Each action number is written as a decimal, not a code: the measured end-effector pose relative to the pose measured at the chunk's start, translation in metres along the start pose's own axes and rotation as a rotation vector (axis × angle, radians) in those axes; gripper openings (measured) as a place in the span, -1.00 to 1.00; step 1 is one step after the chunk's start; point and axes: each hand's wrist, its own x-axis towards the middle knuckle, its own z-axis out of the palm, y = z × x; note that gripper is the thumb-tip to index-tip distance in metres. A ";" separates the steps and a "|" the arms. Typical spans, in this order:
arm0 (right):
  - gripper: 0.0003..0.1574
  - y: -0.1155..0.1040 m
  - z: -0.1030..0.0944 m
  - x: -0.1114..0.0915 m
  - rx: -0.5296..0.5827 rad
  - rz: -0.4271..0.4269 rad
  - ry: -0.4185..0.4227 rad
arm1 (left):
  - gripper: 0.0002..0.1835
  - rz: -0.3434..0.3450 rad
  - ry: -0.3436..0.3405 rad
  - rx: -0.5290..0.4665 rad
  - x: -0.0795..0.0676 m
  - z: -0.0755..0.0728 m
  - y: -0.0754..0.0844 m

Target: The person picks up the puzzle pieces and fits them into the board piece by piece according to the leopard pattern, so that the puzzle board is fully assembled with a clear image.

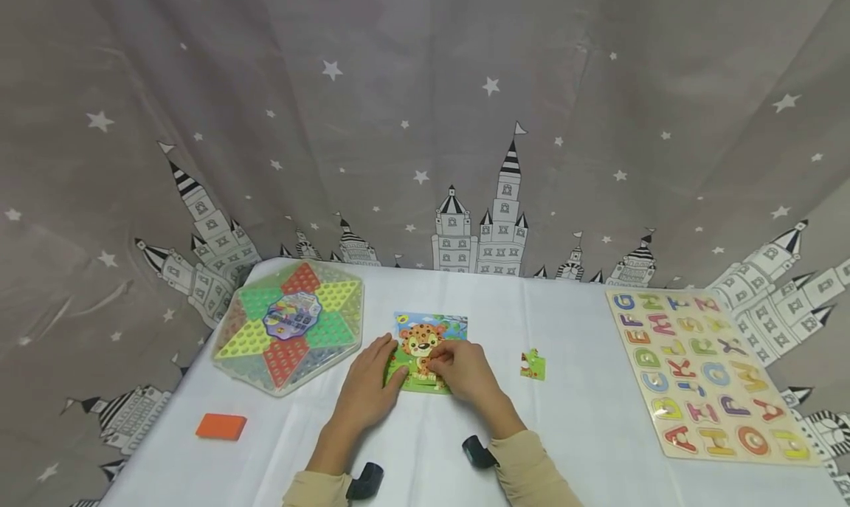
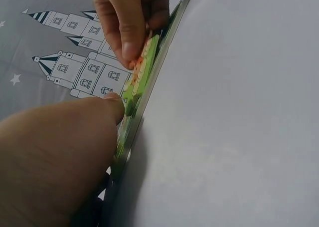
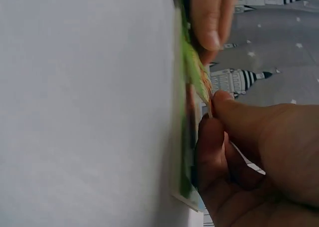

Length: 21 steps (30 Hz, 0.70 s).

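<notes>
A leopard jigsaw puzzle [image 1: 454, 326] lies on the white table in front of me. My left hand [image 1: 367, 387] rests along its left side, fingers extended, thumb at the lower edge. Between thumb and finger, my right hand [image 1: 470, 376] pinches a green and orange puzzle piece [image 3: 197, 70] over the puzzle's lower part. Seen from the left wrist, the puzzle piece [image 2: 142, 70] is tilted, one end raised off the frame, with the left thumb [image 2: 115, 107] touching or very close to its lower end. The right fingers cover part of the picture.
Another loose puzzle piece [image 1: 533, 365] lies to the right. A hexagonal Chinese checkers board [image 1: 287, 326] stands at the left, with an orange block [image 1: 221, 426] in front of it. On the far right is a wooden alphabet board [image 1: 710, 374]. A grey castle-print curtain [image 1: 412, 108] hangs behind.
</notes>
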 end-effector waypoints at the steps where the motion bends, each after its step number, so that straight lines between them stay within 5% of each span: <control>1: -0.92 0.000 0.002 0.000 -0.013 -0.001 0.007 | -0.36 -0.007 0.005 -0.001 0.000 0.000 0.001; 14: -0.88 -0.005 0.010 -0.001 -0.175 -0.055 0.097 | -0.28 -0.043 0.029 0.019 0.003 0.004 0.007; 21: -0.78 0.013 -0.018 -0.003 -0.080 -0.011 0.056 | -0.27 -0.076 0.013 0.025 0.002 0.005 0.008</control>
